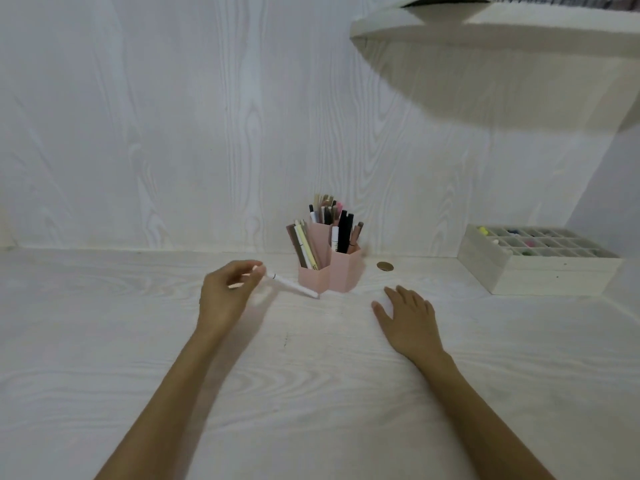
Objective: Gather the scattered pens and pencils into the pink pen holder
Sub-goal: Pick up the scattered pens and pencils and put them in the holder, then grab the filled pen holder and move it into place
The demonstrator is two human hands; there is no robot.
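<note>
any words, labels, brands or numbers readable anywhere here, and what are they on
None can be read.
White pen pinched in the left hand: a small dark mark near the fingers, too blurred to read.
Pens standing in the pink hexagonal plastic pen holder: dark specks on a white pen and a pale yellow one, too small to read.
Round brown disc on the white wood-grain desk: no legible marking.

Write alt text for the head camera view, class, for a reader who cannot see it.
A left hand pinches a white pen beside a pink pen holder already full of pens, on a pale wood-grain desk. The right hand rests flat on the desk; a compartment box sits far right.
</note>
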